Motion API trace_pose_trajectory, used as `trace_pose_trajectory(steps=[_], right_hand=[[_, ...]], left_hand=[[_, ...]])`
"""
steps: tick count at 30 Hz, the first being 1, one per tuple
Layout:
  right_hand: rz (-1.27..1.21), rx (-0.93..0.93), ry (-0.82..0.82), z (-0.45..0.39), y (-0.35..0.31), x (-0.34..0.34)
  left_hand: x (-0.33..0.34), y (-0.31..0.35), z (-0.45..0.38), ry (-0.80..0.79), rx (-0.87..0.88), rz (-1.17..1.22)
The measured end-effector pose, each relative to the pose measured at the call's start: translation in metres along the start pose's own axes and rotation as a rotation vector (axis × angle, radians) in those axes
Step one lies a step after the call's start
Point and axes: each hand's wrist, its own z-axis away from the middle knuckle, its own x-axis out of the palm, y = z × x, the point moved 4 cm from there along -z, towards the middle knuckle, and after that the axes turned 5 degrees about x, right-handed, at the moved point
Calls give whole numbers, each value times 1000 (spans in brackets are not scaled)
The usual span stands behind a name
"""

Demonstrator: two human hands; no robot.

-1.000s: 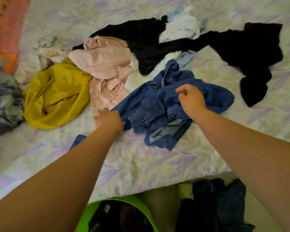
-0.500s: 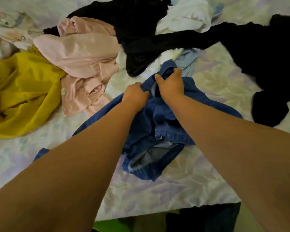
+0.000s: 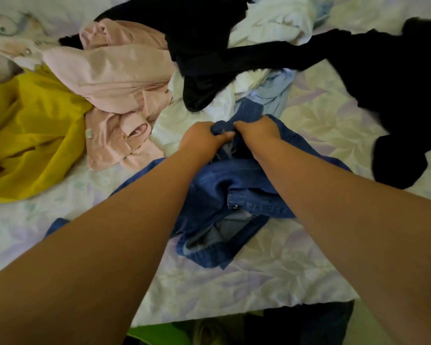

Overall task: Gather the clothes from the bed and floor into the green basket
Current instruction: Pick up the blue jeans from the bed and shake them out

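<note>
A blue denim garment lies bunched in the middle of the bed. My left hand and my right hand sit side by side at its far end, each gripping a fold of the denim. A pink garment and a yellow one lie to the left. Black clothes stretch across the back and right. White and light blue pieces lie behind the denim. Only a sliver of the green basket shows at the bottom edge, below the bed.
The bed has a pale floral sheet, and its near edge runs along the bottom of the view. Dark clothes lie on the floor below that edge, right of the basket. A pale patterned cloth lies at the far left.
Both hands came together at the far end of the denim garment and closed on it. The view moved closer to the bed, so most of the basket dropped out of sight.
</note>
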Motion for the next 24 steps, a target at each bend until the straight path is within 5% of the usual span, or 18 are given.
trace_pose_trajectory(steps=[4, 9, 16, 21, 24], right_hand=[[-224, -111, 111, 30, 6, -29], [-290, -337, 26, 104, -24, -59], [-235, -416, -227, 232, -95, -109], [112, -645, -288, 328, -148, -156], [400, -718, -150, 377, -170, -195]], left_hand=[[-61, -12, 24, 212, -142, 7], [-119, 8, 79, 258, -128, 52], [-181, 75, 182, 52, -1, 178], [-247, 129, 239, 227, 22, -242], [-309, 164, 283, 413, 21, -292]])
